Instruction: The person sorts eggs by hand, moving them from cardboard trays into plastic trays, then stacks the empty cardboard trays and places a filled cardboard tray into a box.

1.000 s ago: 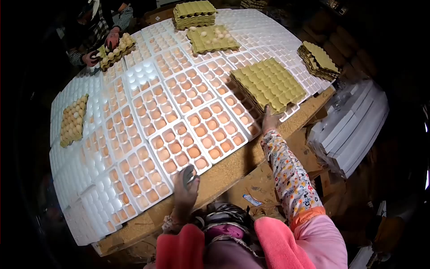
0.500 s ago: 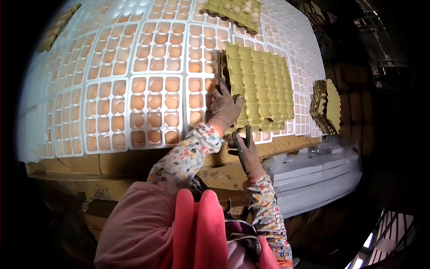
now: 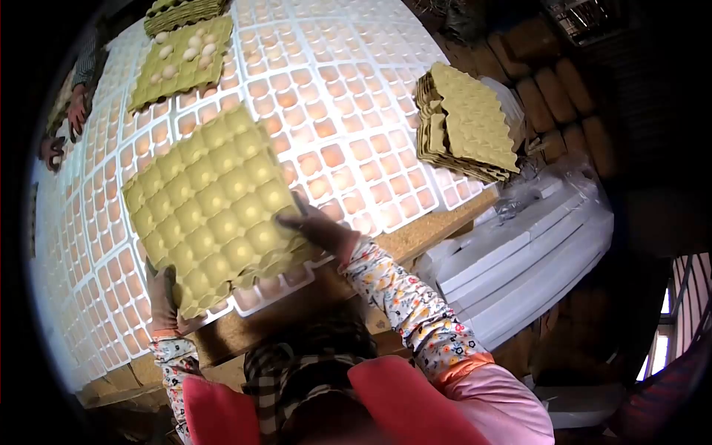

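Note:
My hands hold a yellow-green pulp egg tray (image 3: 211,204) by its sides, tilted over white plastic trays (image 3: 308,144) filled with brown eggs. My left hand (image 3: 162,293) grips its near left corner, thumb along the edge. At the right edge my right hand (image 3: 322,228) is closed on the tray, its thumb on top and the other fingers mostly hidden. The fingers of both hands look dark. Part of the lit egg trays is covered by the pulp tray.
A pulp tray with several pale eggs (image 3: 178,58) lies further back, near a pulp-tray stack (image 3: 185,15). Another stack (image 3: 471,122) stands at the right edge. Another person's hands (image 3: 76,111) work at far left. White boxes under plastic (image 3: 526,252) sit lower right.
My view has turned to the right. My left hand has moved to the tray's near left corner and my right hand to its right edge; the tray is now turned and tilted.

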Available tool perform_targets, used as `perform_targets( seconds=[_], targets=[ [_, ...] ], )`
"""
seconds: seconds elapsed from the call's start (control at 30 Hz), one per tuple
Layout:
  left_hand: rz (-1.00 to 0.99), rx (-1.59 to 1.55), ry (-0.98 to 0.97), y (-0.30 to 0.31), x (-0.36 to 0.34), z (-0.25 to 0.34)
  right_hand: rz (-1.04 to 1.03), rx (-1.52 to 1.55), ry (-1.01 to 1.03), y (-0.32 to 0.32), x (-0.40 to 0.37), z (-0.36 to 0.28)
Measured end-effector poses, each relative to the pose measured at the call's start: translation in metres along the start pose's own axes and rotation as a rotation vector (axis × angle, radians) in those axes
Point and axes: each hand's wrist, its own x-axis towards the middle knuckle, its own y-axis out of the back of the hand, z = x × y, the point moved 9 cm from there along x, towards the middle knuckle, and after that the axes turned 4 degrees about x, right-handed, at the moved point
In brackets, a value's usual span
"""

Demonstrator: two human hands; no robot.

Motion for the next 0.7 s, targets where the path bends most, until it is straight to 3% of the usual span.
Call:
perform_targets(
  seconds=[0.03, 0.07, 0.13, 0.2, 0.23, 0.27, 0.3, 0.33, 0.37, 0.4, 0.43, 0.5, 0.53, 0.57, 0.63, 0.67, 0.7],
  targets=[
    [-0.129, 0.377, -0.164, 0.006, 0.005, -0.02, -0.033, -0.119, 0.104, 0.003, -0.001, 0.002],
    [-0.052, 0.054, -0.122, -0.002, -0.022, 0.031, -0.046, -0.103, 0.1, 0.01, -0.022, -0.014],
    [0.167, -0.179, -0.152, -0.02, -0.079, 0.091, -0.119, -0.051, 0.314, 0.048, -0.054, -0.033],
    [0.236, 0.655, -0.179, -0.05, -0.119, 0.172, -0.15, -0.008, 0.535, 0.115, -0.098, -0.093],
    [0.139, 0.495, -0.458, -0.076, -0.135, 0.211, -0.137, -0.014, 0.56, 0.157, -0.127, -0.118],
    [0.34, 0.548, -0.745, -0.101, -0.152, 0.235, -0.209, 0.266, 0.304, 0.196, -0.123, -0.116],
    [0.148, 0.723, -0.683, -0.154, -0.154, 0.283, -0.267, 0.421, 0.305, 0.244, -0.14, -0.158],
    [-0.091, 0.301, -0.563, -0.211, -0.151, 0.322, -0.016, 0.348, 0.383, 0.311, -0.146, -0.18],
    [-0.304, -0.34, -0.356, -0.267, -0.15, 0.36, 0.051, 0.318, 0.428, 0.373, -0.145, -0.202],
    [-0.379, -0.768, -0.136, -0.323, -0.151, 0.398, 0.068, 0.294, 0.464, 0.449, -0.141, -0.221],
    [-0.5, -0.758, -0.201, -0.371, -0.157, 0.434, 0.054, 0.268, 0.46, 0.525, -0.133, -0.236],
    [-0.547, -0.88, -0.204, -0.466, -0.158, 0.458, 0.011, 0.095, 0.42, 0.647, -0.127, -0.263],
    [-0.639, -0.954, -0.028, -0.513, -0.172, 0.462, 0.055, -0.136, 0.476, 0.672, -0.131, -0.284],
    [-0.589, -0.774, -0.14, -0.539, -0.179, 0.479, 0.092, -0.373, 0.543, 0.684, -0.138, -0.305],
    [-0.362, -0.45, -0.427, -0.58, -0.193, 0.48, -0.035, -0.213, 0.307, 0.703, -0.126, -0.302],
    [-0.416, -0.323, -0.406, -0.598, -0.214, 0.462, -0.04, -0.234, 0.292, 0.694, -0.144, -0.305],
    [-0.481, -0.188, -0.355, -0.613, -0.231, 0.446, 0.129, -0.299, 0.168, 0.71, -0.138, -0.286]
  ],
)
